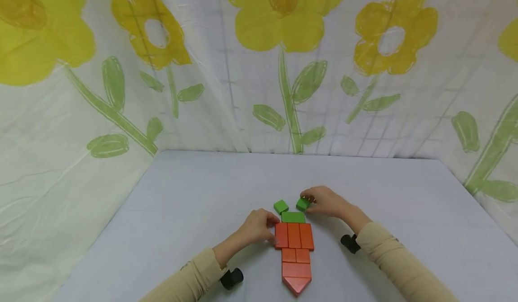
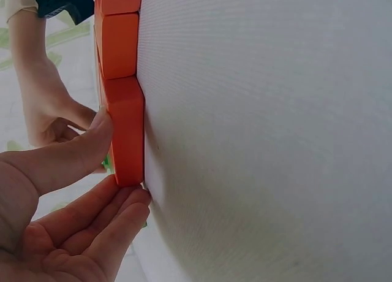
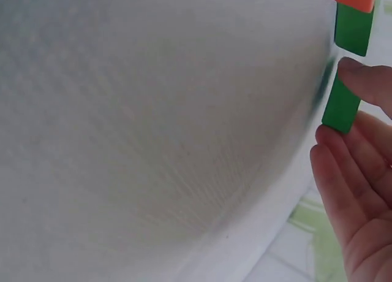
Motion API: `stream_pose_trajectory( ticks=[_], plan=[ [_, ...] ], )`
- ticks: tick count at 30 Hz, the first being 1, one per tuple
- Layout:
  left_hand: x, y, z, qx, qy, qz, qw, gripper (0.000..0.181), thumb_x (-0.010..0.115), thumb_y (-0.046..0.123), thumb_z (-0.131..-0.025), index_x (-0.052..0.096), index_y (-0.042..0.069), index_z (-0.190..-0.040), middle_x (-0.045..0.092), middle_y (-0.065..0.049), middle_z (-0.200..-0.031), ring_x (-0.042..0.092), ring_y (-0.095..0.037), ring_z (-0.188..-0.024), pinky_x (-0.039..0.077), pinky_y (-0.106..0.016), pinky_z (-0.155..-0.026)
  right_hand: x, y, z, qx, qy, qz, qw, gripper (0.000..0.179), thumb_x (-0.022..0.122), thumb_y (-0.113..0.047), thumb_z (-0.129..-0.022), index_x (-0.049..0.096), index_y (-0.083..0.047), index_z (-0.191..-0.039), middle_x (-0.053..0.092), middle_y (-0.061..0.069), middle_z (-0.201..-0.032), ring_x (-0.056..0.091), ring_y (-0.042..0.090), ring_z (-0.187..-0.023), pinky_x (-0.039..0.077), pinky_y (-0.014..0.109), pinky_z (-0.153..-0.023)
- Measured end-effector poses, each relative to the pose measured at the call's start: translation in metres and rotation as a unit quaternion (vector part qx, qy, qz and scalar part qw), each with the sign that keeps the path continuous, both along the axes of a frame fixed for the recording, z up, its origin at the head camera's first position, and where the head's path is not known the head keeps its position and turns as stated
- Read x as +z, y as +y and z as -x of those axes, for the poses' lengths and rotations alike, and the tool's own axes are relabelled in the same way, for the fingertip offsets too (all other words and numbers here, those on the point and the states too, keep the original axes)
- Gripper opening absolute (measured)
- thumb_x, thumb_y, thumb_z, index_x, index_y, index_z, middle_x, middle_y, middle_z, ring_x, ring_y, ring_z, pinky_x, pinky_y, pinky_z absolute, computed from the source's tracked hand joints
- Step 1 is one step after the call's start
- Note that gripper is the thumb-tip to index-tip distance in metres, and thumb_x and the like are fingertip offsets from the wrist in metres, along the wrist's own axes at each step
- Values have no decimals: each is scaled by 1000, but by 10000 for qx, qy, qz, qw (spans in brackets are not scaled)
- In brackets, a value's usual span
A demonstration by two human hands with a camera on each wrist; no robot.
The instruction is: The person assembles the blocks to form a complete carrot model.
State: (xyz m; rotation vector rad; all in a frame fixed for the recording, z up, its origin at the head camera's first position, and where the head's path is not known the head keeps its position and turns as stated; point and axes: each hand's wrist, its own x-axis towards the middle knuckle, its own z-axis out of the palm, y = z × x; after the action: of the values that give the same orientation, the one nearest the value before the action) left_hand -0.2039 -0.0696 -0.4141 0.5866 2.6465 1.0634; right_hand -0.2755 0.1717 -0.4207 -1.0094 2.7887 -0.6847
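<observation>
Blocks lie in a carrot-like shape: three upright red-orange blocks side by side, smaller orange-red ones below, and a pointed pink-red block at the bottom. My left hand holds the leftmost red-orange block, thumb on its side and fingertips at its far end. A flat green block lies along the top of the row. My right hand pinches a small green block between thumb and fingertips, at the upper right of the flat one. Another small green block sits tilted at the upper left.
The shape lies on a pale tabletop. Behind it hangs a white curtain with painted yellow flowers. Black wrist cameras sit under both sleeves, the left one close over the table.
</observation>
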Motion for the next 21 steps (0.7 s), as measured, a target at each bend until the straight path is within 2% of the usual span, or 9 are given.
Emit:
stream_pose_trajectory(
  ticks=[5,21],
  plan=[
    [0,0,0,-16,18,-10,10000,41,86,-3,-64,71,-7,-102,71,-12,-93,64,-23,-86,52,-29,-76,-4,2,0,233,9,-30,9997,31,77,-1,-79,67,6,-108,69,9,-95,64,19,-83,54,31,-73],
    [-2,0,2,-41,78,13,10000,42,86,-2,-63,71,-7,-102,70,-11,-91,63,-21,-84,51,-27,-74,-6,3,-2,330,48,120,9994,33,76,5,-78,67,5,-110,70,11,-98,66,21,-85,54,30,-74]
  ],
)
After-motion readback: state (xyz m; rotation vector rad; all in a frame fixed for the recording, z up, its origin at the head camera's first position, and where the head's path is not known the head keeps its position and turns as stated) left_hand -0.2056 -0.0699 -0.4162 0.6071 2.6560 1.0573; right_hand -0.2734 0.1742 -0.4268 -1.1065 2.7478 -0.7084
